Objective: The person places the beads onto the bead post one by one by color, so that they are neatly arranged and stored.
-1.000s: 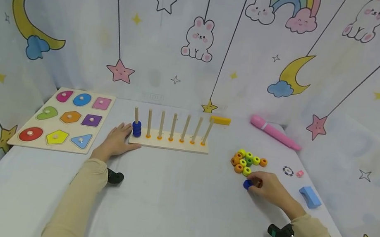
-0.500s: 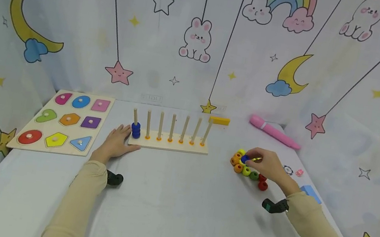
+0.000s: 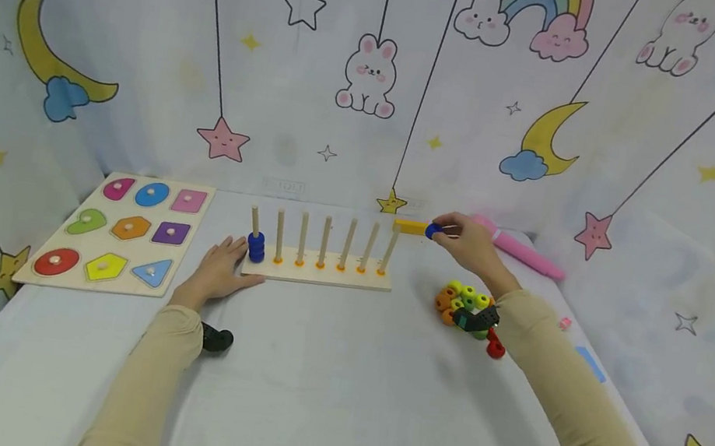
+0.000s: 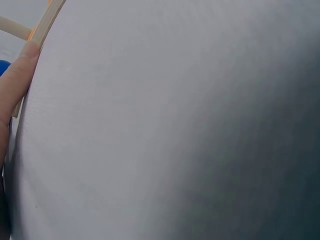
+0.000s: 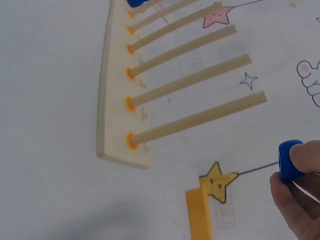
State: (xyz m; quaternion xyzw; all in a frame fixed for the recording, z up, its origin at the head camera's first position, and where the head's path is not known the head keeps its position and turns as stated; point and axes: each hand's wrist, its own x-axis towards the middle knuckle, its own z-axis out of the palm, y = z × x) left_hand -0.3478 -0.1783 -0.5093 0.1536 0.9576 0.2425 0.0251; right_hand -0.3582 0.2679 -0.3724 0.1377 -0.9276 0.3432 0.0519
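Note:
A wooden peg board [image 3: 320, 275] with a row of upright pegs stands across the middle of the table. Blue beads [image 3: 256, 247] are stacked on its leftmost peg; the other pegs carry none. My left hand [image 3: 221, 271] rests at the board's left end, fingers extended and the thumb [image 4: 27, 55] touching the front edge. Between thumb and fingers, my right hand [image 3: 470, 248] pinches a blue bead [image 5: 290, 161], raised in the air to the right of the rightmost peg [image 5: 200, 119]. That peg's tip lies a short way from the bead in the right wrist view.
Loose orange, yellow, green and red beads [image 3: 446, 301] lie under the right forearm, partly hidden by the wrist camera [image 3: 476, 319]. A yellow block [image 3: 410, 227] and a pink pen-shaped object [image 3: 526, 253] lie at the back. A shape puzzle board [image 3: 135, 237] sits at left, a blue block [image 3: 590, 363] at right.
My right hand has lifted the blue bead from near the loose beads and carried it up, back and left toward the pegs. My left hand has stayed at the board's end.

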